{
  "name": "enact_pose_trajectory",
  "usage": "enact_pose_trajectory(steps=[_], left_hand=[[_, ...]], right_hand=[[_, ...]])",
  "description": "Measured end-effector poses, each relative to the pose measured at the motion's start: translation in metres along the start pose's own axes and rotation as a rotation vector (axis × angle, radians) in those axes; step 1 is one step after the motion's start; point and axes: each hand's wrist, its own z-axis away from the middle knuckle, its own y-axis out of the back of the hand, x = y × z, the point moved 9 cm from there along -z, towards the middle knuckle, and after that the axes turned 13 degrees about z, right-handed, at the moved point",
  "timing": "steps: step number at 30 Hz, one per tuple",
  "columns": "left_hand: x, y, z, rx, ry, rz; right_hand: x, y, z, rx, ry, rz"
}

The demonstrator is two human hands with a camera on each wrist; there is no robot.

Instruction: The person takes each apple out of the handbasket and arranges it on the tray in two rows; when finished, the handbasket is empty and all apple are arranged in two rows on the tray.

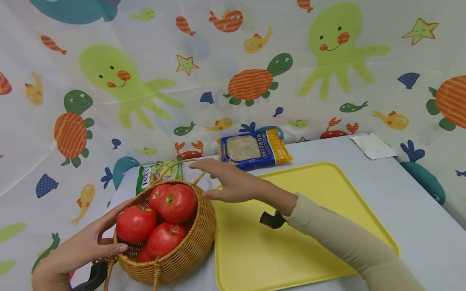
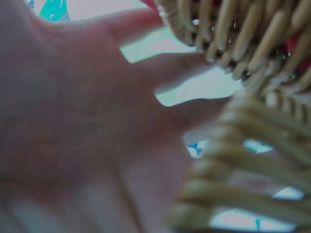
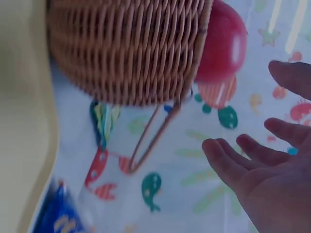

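Observation:
A round wicker basket (image 1: 189, 254) stands at the left of the table, its opening tipped up and to the left. Several large red apples (image 1: 178, 203) lie in it. My left hand (image 1: 78, 248) holds the basket's left rim, thumb hooked over the edge and fingers spread along the outside. In the left wrist view those fingers (image 2: 180, 65) reach the woven wall. Over the basket's right rim, my right hand (image 1: 233, 182) hangs with fingers loosely spread and nothing in them. The right wrist view shows it apart from the basket wall (image 3: 126, 53).
Right of the basket lies a yellow tray (image 1: 262, 250). Behind it sit a blue and yellow pasta bag (image 1: 251, 149) and a green FOX'S packet (image 1: 145, 176). A white packet (image 1: 373, 145) lies at the back right. A printed sea-animal curtain (image 1: 204, 52) hangs behind the table.

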Motion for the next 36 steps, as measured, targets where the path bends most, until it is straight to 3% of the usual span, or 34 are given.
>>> enact_pose_trajectory(steps=[4, 9, 15, 19, 28, 36], left_hand=[[0.001, -0.003, -0.003, -0.029, -0.069, 0.053], [0.0, -0.002, 0.0, -0.047, -0.052, 0.091], [0.006, -0.001, 0.002, 0.008, -0.013, -0.084], [0.011, -0.005, 0.002, 0.039, 0.004, -0.136], [0.038, -0.014, -0.007, 0.026, -0.133, -0.181], [0.029, -0.011, 0.01, 0.061, -0.13, -0.179]], right_hand=[[-0.02, -0.025, -0.028, -0.074, 0.081, -0.021], [-0.031, -0.04, -0.04, -0.141, 0.09, 0.002], [-0.04, -0.046, -0.043, -0.192, 0.068, 0.091], [-0.04, -0.05, -0.041, -0.224, 0.039, 0.156], [-0.031, -0.041, -0.034, -0.197, 0.004, 0.284], [-0.044, -0.05, -0.037, -0.174, 0.03, 0.247]])
